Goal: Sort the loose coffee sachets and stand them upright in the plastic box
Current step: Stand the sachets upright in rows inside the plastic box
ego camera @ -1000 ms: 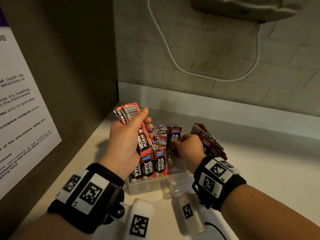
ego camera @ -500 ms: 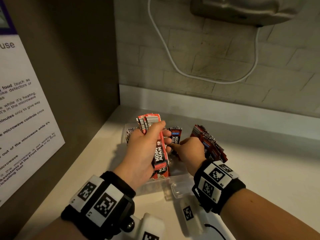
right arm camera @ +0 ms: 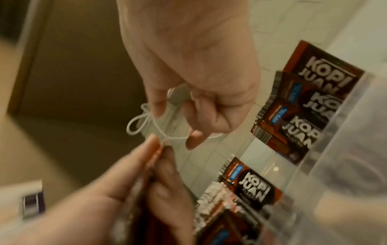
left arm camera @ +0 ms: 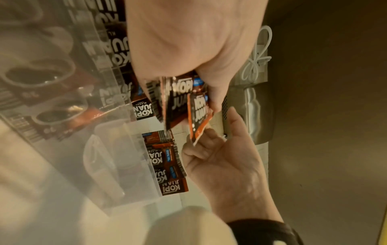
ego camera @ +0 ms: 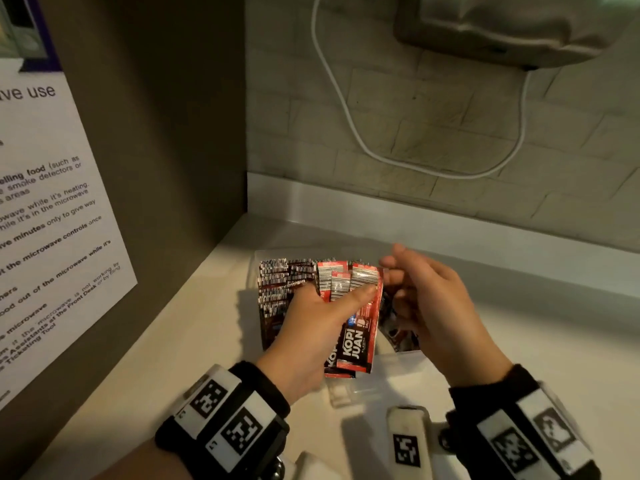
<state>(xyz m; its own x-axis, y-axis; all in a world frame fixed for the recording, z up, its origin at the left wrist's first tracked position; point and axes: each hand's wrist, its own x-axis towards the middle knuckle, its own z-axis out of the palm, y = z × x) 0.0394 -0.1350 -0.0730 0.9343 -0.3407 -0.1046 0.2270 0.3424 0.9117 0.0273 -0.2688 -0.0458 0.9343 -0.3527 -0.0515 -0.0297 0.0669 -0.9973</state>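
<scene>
— Since half a second ago, what has moved?

— Both hands. The right hand (ego camera: 436,306) has let go of the row it was touching and lifted, fingers now loosely spread and holding nothing, just beside the bundle. The left hand (ego camera: 311,327) has carried its bundle of sachets (ego camera: 356,317) toward the right hand.

— And the left hand's grasp?

— Thumb pressed across the front, fingers curled behind, gripping several sachets fanned together. The front one reads "KOPI JUAN" in white on black and red, with a small blue patch above; barcodes show along the top edges.

— Where is the box?

— The clear plastic box (ego camera: 398,356) sits right under both hands on the white counter (ego camera: 194,341). Beyond the left knuckles stand packed rows of sachets (ego camera: 277,285), barcode edges up. From the right wrist, more "KOPI JUAN" packets (right arm camera: 307,106) show inside the box, some marked "100%".

— Anything else readable?

— Left of the left hand, a wall notice (ego camera: 48,216) ends its heading in "use" and mentions "microwave" and "smoke detectors". A white cable (ego camera: 346,109) loops on the brick wall ahead.
</scene>
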